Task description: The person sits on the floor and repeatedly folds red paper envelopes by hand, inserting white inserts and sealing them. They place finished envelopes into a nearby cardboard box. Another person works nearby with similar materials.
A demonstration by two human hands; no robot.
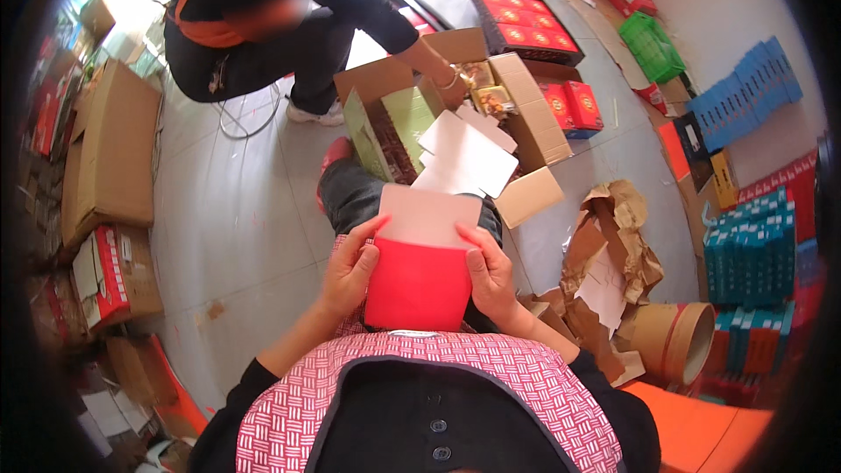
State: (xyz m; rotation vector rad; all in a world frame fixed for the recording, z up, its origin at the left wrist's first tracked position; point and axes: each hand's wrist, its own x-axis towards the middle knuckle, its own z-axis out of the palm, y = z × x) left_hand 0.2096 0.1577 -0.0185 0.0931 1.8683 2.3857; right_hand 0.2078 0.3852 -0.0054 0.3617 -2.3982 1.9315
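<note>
In my lap stands a red carton (417, 287) with a pale flap (429, 215) raised on its far side. My left hand (349, 270) grips its left edge, thumb and fingers closed near the flap's fold. On the opposite edge my right hand (491, 273) is closed the same way. Just beyond my knees is an open cardboard box (536, 114) with gold-coloured packs (493, 101) and a green panel (408, 130) inside. Flat white card pieces (464, 156) lie across its near side. Whatever is inside the red carton is hidden.
A co-worker in dark clothes bends at the far left, one hand (449, 83) in the cardboard box. A black tray (526, 24) of red boxes sits behind it. Crumpled brown paper (618, 241) and a cardboard tube (670, 340) lie right. Large cartons (114, 149) line the left.
</note>
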